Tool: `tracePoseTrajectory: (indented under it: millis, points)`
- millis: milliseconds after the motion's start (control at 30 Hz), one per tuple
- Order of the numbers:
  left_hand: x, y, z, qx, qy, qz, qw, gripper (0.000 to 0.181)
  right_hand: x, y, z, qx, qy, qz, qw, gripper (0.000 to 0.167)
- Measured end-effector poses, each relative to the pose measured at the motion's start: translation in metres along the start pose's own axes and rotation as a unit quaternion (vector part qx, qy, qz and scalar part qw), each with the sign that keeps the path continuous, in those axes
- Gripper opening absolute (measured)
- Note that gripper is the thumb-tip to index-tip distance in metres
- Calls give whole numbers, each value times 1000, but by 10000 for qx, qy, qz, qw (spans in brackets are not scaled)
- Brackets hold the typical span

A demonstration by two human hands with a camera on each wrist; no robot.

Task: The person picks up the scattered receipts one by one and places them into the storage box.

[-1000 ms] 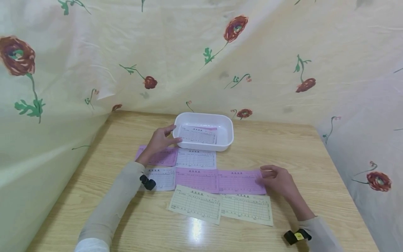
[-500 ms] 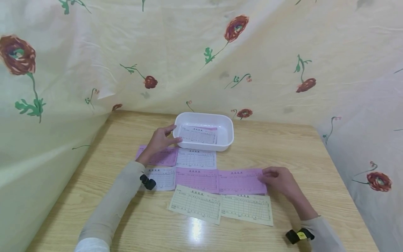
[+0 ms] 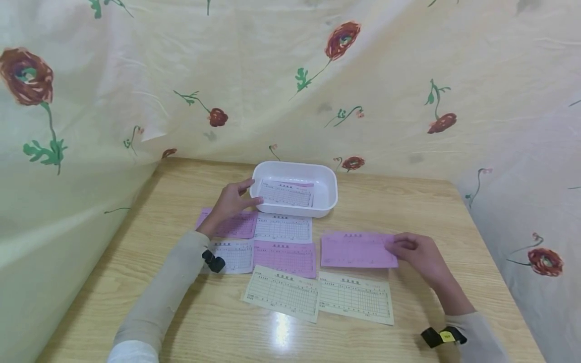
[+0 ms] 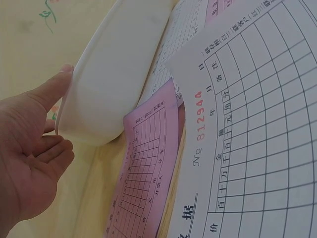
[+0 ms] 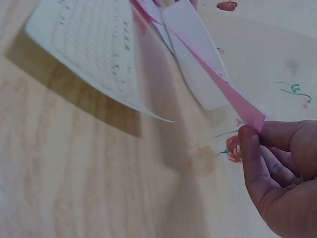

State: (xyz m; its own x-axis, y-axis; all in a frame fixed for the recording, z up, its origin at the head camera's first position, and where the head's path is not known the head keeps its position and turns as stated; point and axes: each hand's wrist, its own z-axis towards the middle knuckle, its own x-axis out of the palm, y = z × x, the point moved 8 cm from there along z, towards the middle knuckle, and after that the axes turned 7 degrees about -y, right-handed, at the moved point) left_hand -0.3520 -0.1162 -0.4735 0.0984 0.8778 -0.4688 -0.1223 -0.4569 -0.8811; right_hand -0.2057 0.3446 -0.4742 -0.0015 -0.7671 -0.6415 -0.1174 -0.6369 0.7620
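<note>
My right hand (image 3: pixel 419 254) pinches the right edge of a pink receipt slip (image 3: pixel 356 250) between thumb and index finger. The slip is raised off the table; in the right wrist view the pink slip (image 5: pixel 237 101) appears nearly edge-on. My left hand (image 3: pixel 230 202) holds the left end of a white plastic tray (image 3: pixel 329 194), thumb at the rim and fingers curled at its outer side, as the left wrist view also shows. Inside the tray lies a white receipt slip (image 3: pixel 286 194) with a bit of pink behind it.
Below the tray lie a white slip (image 3: pixel 283 230), a pink slip (image 3: pixel 283 259), another pink slip (image 3: pixel 236 226) and a white slip (image 3: pixel 238 257), partly under my left forearm. Two yellowish slips (image 3: pixel 283 293) lie nearest me. A flowered cloth (image 3: pixel 272 75) hangs behind the wooden table (image 3: pixel 386 201).
My right hand has lifted the pink slip off the table and moved it slightly up and to the right, uncovering the top of the yellowish slip below. My left hand stays at the tray.
</note>
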Motion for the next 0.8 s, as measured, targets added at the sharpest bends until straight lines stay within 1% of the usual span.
tracePoseTrajectory:
  millis: [200,333,533,800]
  points:
    - [1,-1,1,53,2,23,10000,79,-12,14,7,-132,-188,285,9993,48]
    - [0,-2,1,23,-21,50,10000,79,-18,27,15,-210,-314,340,9987,49]
    - [1,0,0,-18,25,5,10000,79,-25,50,31,-276,-481,512,9971,49]
    - [0,0,1,118,-4,-44,9999,79,-28,86,58,-364,-650,892,9932,45]
